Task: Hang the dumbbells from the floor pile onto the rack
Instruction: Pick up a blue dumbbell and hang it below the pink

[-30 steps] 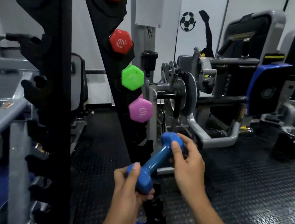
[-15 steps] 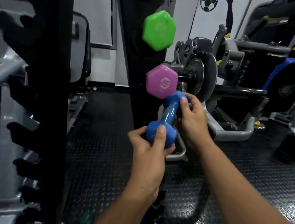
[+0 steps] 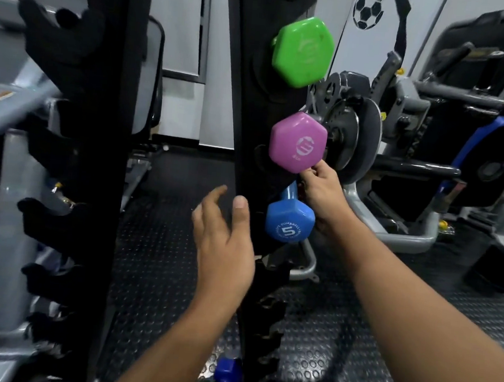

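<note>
A light blue dumbbell [image 3: 289, 224] marked 5 sits in a slot of the black rack post [image 3: 253, 106], just below a pink dumbbell [image 3: 298, 141] and a green one [image 3: 302, 51]. My right hand [image 3: 324, 196] reaches behind the blue dumbbell's far end, fingers curled near its handle; the grip itself is hidden. My left hand [image 3: 222, 239] hovers open just left of the blue head, not touching it. A darker blue dumbbell [image 3: 227, 375] lies on the floor at the bottom.
A second black rack post [image 3: 97, 148] with empty hooks stands at the left. Grey gym machines [image 3: 399, 136] crowd the right behind the rack. Black studded rubber flooring [image 3: 338, 348] covers the ground. A dark bin [image 3: 501, 267] stands at far right.
The light blue dumbbell went from both hands into the rack slot under the pink one. My left hand let go of its near head and pulled back open.
</note>
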